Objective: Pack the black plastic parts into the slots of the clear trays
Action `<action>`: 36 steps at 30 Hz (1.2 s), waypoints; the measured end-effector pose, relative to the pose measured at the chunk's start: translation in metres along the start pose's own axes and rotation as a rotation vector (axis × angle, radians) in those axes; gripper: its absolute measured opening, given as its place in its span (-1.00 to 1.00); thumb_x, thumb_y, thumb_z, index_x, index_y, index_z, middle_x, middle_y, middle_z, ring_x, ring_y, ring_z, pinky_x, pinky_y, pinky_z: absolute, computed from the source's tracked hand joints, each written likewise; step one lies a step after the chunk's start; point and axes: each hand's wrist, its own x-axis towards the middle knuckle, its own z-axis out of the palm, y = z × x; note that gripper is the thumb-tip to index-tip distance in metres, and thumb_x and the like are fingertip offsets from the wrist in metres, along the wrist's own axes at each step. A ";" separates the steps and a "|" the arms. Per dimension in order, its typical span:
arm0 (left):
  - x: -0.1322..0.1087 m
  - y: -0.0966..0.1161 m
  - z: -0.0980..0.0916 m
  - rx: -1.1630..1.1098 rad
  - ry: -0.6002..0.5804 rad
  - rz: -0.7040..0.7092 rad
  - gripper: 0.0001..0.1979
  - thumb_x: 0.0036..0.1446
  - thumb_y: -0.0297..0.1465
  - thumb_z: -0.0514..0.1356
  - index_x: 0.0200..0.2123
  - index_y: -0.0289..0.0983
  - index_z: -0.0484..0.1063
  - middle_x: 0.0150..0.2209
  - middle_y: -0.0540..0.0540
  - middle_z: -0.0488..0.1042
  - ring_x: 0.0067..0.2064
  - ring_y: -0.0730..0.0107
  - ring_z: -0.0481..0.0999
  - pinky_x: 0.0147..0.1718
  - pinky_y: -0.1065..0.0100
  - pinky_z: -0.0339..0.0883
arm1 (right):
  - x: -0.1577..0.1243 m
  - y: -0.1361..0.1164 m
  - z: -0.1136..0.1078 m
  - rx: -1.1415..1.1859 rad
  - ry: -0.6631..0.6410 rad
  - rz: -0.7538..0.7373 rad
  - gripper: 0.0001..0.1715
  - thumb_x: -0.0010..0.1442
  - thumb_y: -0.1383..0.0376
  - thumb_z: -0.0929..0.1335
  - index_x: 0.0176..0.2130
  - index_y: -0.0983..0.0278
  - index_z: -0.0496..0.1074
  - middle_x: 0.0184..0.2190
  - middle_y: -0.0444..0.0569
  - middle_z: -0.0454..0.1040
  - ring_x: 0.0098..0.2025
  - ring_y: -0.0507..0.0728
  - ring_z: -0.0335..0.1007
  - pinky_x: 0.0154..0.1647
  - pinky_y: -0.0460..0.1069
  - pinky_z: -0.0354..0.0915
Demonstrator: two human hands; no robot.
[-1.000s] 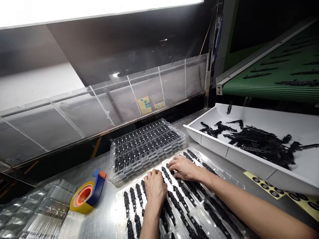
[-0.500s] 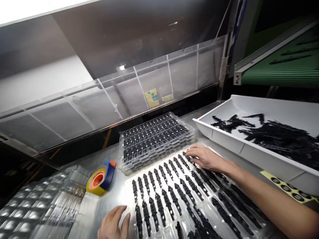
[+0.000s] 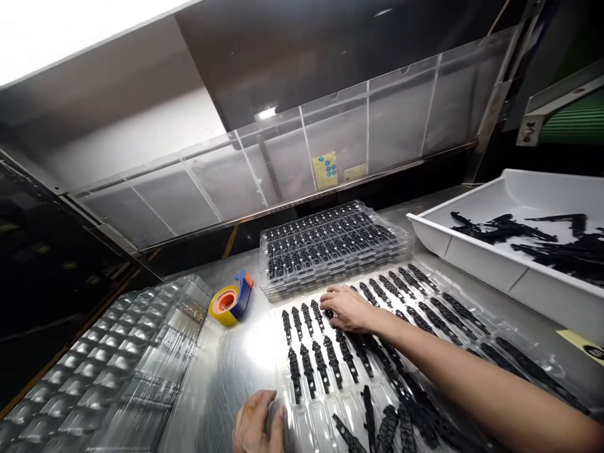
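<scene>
A clear plastic tray [image 3: 302, 420] on the metal table holds rows of slim black slotted plastic parts [image 3: 306, 370]. Over its back row is my right hand [image 3: 350, 309], fingers bent and slightly apart, the tips at a black part seated in its slot. I cannot make out a firm grip on it. My left hand [image 3: 257, 425] rests by the tray's near left edge, thumb and fingers apart, holding nothing. Loose black parts [image 3: 410, 409] lie piled across the tray's front, partly under my right forearm.
Behind stands a stack of filled clear trays [image 3: 330, 248]. Left are stacked clear trays [image 3: 117, 371] and a tape dispenser [image 3: 231, 302] with yellow tape. A white bin [image 3: 476, 264] of black parts stands right, near a yellow sticker sheet [image 3: 582, 346] and a green conveyor [image 3: 576, 119].
My right hand has moved left along the tray's back row, uncovering parts at its right end. The view has shifted to the right. My left hand stays open by the tray edge.
</scene>
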 end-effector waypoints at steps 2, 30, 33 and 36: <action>-0.006 0.000 -0.002 -0.007 -0.016 -0.022 -0.66 0.19 -0.12 0.07 -0.23 -0.20 0.53 -0.19 -0.15 0.54 -0.15 0.16 0.48 -0.26 0.22 0.42 | -0.006 0.002 -0.003 0.002 -0.003 0.005 -0.58 0.09 0.27 0.45 -0.02 0.27 0.51 0.08 0.03 0.45 0.20 0.37 0.19 0.18 0.31 0.14; -0.017 0.076 0.008 -0.146 -0.527 0.571 -0.72 0.12 -0.56 0.09 -0.11 -0.17 0.37 -0.13 -0.04 0.50 -0.05 0.21 0.34 -0.13 0.20 0.26 | -0.160 -0.063 0.029 0.225 0.286 -0.160 -0.76 0.36 0.36 0.20 -0.10 0.26 0.42 -0.20 0.01 0.49 -0.15 0.11 0.37 -0.13 0.03 0.33; -0.014 0.082 -0.002 -0.039 -0.711 0.581 -0.62 0.08 -0.52 0.17 -0.03 -0.07 0.34 -0.05 0.03 0.47 -0.03 0.22 0.32 -0.12 0.21 0.25 | -0.163 -0.060 0.029 0.284 0.349 -0.066 -0.77 0.35 0.33 0.23 -0.06 0.23 0.42 -0.15 0.01 0.47 -0.11 0.11 0.39 -0.10 0.02 0.36; -0.005 0.093 -0.013 0.061 -0.837 0.602 -0.72 0.13 -0.42 0.16 -0.07 -0.08 0.35 -0.09 0.01 0.46 -0.09 0.23 0.34 -0.15 0.18 0.25 | -0.164 -0.061 0.024 0.356 0.400 0.047 -0.77 0.34 0.29 0.24 -0.07 0.20 0.45 -0.17 0.00 0.46 -0.14 0.09 0.41 -0.14 -0.03 0.39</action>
